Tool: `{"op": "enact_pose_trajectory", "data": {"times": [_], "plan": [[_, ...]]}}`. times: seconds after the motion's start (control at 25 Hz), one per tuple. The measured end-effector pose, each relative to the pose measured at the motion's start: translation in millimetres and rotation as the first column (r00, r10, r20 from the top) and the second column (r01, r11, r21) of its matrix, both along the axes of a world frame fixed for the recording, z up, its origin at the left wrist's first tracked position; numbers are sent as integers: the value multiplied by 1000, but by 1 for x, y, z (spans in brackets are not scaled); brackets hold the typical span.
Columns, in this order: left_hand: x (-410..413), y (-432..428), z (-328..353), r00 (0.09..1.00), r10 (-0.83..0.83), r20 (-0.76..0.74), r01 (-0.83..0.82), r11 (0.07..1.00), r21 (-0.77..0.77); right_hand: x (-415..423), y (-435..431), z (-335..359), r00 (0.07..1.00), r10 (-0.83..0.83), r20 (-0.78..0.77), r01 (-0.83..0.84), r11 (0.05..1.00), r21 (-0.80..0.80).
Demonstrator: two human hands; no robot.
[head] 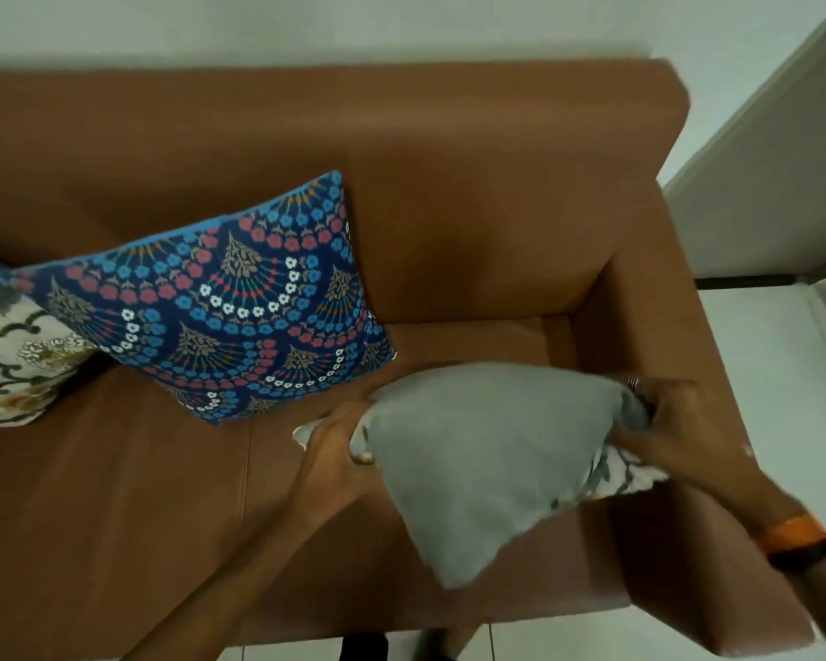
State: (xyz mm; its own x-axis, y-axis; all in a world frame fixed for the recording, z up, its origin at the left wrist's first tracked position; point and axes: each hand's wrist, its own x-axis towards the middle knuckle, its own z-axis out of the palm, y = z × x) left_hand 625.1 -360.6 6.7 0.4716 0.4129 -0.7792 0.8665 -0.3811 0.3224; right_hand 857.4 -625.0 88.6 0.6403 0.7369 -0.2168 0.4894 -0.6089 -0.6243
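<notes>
Rightward, the brown sofa (449, 231) ends at its armrest (664, 302), and the grey cushion (487, 450) hangs over the seat just inside it, its lower corner pointing toward the seat's front edge. A blue patterned cushion (239, 302) leans on the backrest just to the left, with a cream patterned cushion (15, 364) beyond it. The left hand (339, 446) grips the grey cushion's left edge, and the right hand (673, 422) pinches its right corner.

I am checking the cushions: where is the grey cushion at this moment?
In the head view the grey cushion is lower right, held between the left hand and right hand over the sofa seat, beside the blue cushion.
</notes>
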Motion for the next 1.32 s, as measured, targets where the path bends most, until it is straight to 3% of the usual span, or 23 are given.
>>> {"op": "enact_pose_trajectory", "data": {"times": [0.04,0.08,0.12,0.16,0.2,0.32,0.48,0.6,0.76,0.84,0.92,1.0,1.04,1.12,1.2,1.28,1.32], "plan": [[18,-4,7,992,87,91,-91,995,40,19,12,9,999,1,33,-2,999,38],[35,-6,18,870,230,436,-258,966,5,38,24,16,999,-2,44,-1,998,67],[41,-6,30,669,269,693,-337,941,-40,52,35,22,999,-15,44,11,995,100],[46,-3,37,552,221,804,-364,931,-6,64,45,24,999,-36,39,30,989,144],[60,2,40,511,152,846,-373,926,59,75,51,24,997,-70,28,64,979,192],[116,8,34,574,-37,818,-302,919,253,86,58,1,976,-210,-52,216,934,283],[141,17,11,718,-214,663,-157,877,453,66,52,-41,965,-256,-51,261,953,157],[127,33,12,704,-246,667,-146,869,473,54,48,-54,944,-327,50,317,937,146],[61,49,26,670,-277,689,-177,842,510,-8,69,-51,843,-493,215,377,828,416],[23,74,35,652,-351,672,-233,751,618,-45,97,-45,851,-460,253,289,813,506],[-14,121,48,658,-432,617,-280,620,733,-82,143,-34,924,-328,197,173,818,549],[-41,181,59,741,-443,504,-223,546,808,-109,198,-21,965,-189,183,61,837,544],[-49,210,62,806,-409,428,-142,569,810,-116,226,-16,973,-132,190,16,857,514],[-59,256,60,899,-315,305,7,705,709,-119,277,-14,990,-71,123,18,923,385],[-70,284,51,923,-300,242,86,773,629,-112,312,-23,997,-77,-31,81,981,177],[-93,313,40,915,-263,305,34,804,594,-105,337,-42,993,-87,-77,83,996,-45],[-108,323,35,905,-219,365,-27,826,563,-101,342,-51,998,-63,-23,59,986,-156]]}}
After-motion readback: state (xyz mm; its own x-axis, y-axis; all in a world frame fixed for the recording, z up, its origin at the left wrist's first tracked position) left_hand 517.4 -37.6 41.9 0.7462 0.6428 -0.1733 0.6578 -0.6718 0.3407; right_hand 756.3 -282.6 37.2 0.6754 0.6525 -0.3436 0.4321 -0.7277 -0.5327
